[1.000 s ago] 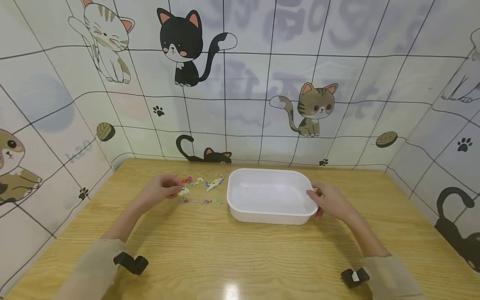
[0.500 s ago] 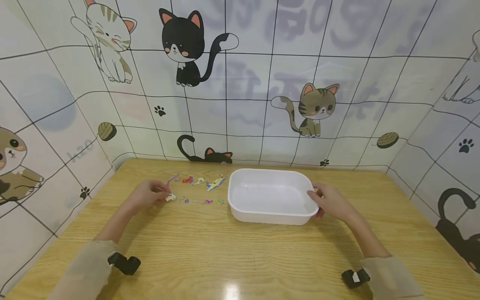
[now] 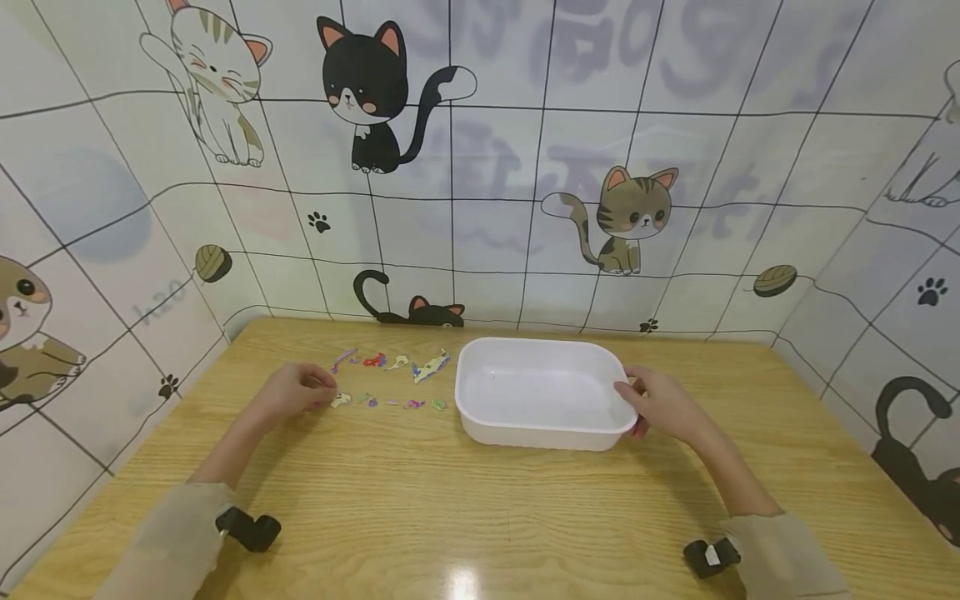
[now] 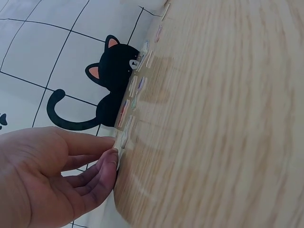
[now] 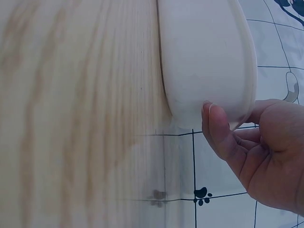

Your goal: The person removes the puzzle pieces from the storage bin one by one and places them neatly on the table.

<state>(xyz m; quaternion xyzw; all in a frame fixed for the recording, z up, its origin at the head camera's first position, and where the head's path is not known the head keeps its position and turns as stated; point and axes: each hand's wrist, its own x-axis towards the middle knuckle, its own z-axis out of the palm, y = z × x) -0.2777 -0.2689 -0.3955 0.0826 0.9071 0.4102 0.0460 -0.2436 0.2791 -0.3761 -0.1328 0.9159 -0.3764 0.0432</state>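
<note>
At the left of the table, my left hand [image 3: 298, 390] is beside a small pale flat cut-out piece [image 3: 341, 400] that lies on the wood. Its thumb and finger stand slightly apart at the piece's left edge; in the left wrist view the fingertips [image 4: 113, 154] partly hide that edge. Several other thin coloured pieces lie in two rows, among them a red piece [image 3: 373, 360], a yellow-and-blue piece [image 3: 431, 367] and a green piece [image 3: 438, 404]. My right hand [image 3: 660, 402] grips the right end of a white plastic tub [image 3: 547, 437], thumb on the rim and fingers below it.
The wooden table [image 3: 480, 508] reaches back to a tiled wall covering with printed cats [image 3: 367, 83]. Side walls with the same print border it. Black camera mounts [image 3: 251, 529] sit on both wrists.
My left hand has moved left with the pale piece and lowered it to the left end of the front row; its fingers have parted. My right hand and the tub have stayed put.
</note>
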